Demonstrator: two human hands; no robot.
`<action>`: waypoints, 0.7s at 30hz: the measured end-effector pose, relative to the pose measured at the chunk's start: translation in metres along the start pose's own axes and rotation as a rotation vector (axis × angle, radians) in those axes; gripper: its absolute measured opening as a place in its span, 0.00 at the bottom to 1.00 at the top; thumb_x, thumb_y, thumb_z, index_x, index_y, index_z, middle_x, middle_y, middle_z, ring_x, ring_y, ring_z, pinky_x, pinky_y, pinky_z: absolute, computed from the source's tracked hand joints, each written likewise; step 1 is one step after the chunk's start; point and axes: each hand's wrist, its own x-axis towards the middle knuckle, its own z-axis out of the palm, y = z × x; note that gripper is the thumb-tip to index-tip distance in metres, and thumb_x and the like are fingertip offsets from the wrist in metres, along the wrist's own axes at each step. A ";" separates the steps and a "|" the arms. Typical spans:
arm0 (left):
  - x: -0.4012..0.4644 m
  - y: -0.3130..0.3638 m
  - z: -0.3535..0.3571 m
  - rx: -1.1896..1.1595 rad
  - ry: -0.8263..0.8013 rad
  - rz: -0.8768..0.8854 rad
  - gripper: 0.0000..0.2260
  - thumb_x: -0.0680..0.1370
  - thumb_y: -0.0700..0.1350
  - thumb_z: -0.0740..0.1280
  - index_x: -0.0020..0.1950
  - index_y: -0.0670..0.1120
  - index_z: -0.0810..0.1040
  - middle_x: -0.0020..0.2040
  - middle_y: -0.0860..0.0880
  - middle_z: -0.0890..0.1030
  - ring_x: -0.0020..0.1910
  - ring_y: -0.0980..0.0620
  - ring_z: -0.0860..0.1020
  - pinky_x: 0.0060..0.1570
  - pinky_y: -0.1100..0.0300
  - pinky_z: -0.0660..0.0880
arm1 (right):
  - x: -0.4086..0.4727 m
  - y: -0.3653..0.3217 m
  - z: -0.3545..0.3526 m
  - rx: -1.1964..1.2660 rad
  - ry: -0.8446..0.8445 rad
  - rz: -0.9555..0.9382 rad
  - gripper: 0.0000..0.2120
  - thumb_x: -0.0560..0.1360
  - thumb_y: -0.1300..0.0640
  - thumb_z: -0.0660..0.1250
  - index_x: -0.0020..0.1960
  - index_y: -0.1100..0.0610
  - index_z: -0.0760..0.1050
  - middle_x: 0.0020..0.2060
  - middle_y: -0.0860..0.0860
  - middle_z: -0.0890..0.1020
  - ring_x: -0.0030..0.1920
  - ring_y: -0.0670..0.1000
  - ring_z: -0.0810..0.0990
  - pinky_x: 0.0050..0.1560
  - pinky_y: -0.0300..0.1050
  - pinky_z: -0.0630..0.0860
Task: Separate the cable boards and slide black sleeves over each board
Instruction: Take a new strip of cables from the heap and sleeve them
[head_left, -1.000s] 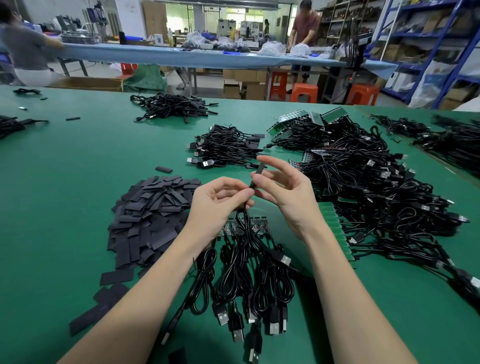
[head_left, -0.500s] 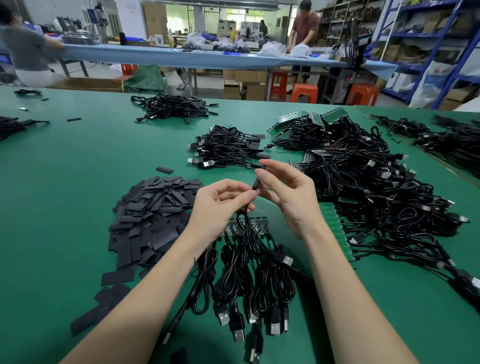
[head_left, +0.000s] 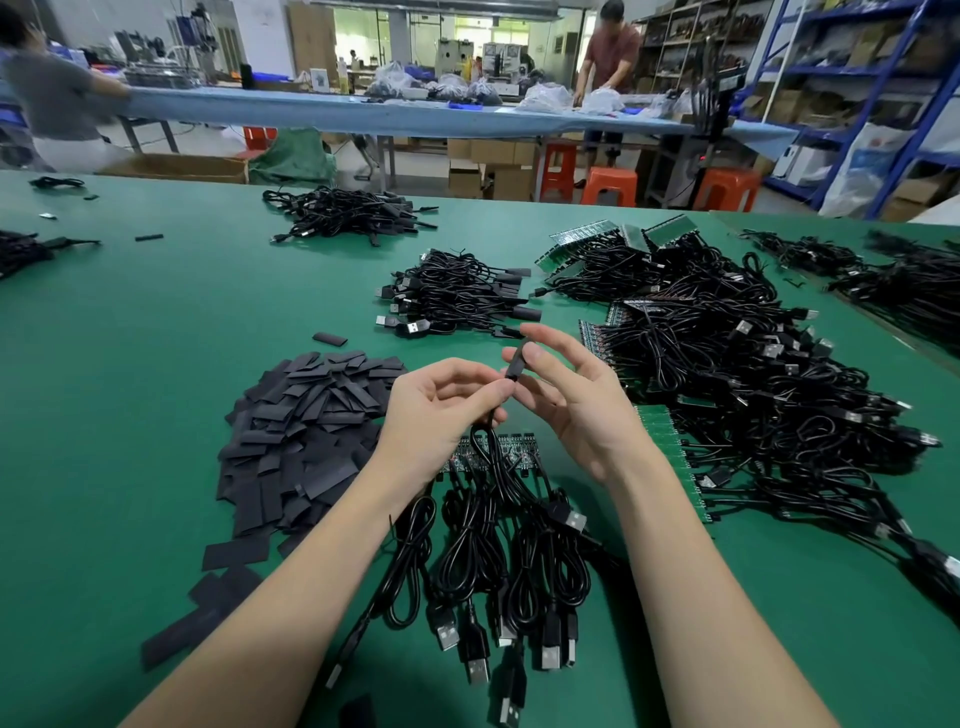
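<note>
No words, labels, brand names or numbers can be read anywhere; the small green boards (head_left: 491, 451) have marks far too tiny to make out; the plugs on the black cables (head_left: 550, 644) show no letters; the white sign (head_left: 318, 79) on the far table is only a blur; the boxes (head_left: 491, 174) under that table and the boxes on the blue shelves (head_left: 831, 67) have no print that can be read.

Two hands (head_left: 441, 410), one sleeve pile (head_left: 306, 436), three orange stools (head_left: 608, 187).
</note>
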 end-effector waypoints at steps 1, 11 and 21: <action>0.000 0.000 0.000 0.004 0.002 -0.001 0.07 0.69 0.43 0.78 0.43 0.42 0.85 0.37 0.42 0.85 0.33 0.50 0.82 0.38 0.62 0.80 | 0.000 0.000 -0.001 0.010 -0.014 0.019 0.14 0.74 0.60 0.71 0.59 0.56 0.79 0.50 0.57 0.86 0.46 0.52 0.86 0.48 0.40 0.82; 0.001 0.000 0.001 0.018 0.004 -0.016 0.04 0.72 0.34 0.76 0.45 0.39 0.83 0.35 0.44 0.84 0.32 0.51 0.82 0.38 0.62 0.79 | 0.000 0.000 -0.008 0.105 -0.061 0.119 0.16 0.66 0.62 0.77 0.54 0.57 0.84 0.49 0.57 0.86 0.47 0.51 0.85 0.49 0.38 0.81; 0.000 0.000 -0.002 0.032 -0.013 -0.030 0.03 0.71 0.39 0.78 0.42 0.42 0.85 0.34 0.43 0.84 0.32 0.52 0.82 0.38 0.63 0.79 | 0.000 0.000 -0.011 0.094 -0.071 0.188 0.06 0.68 0.64 0.75 0.45 0.59 0.86 0.47 0.56 0.87 0.46 0.49 0.86 0.45 0.36 0.81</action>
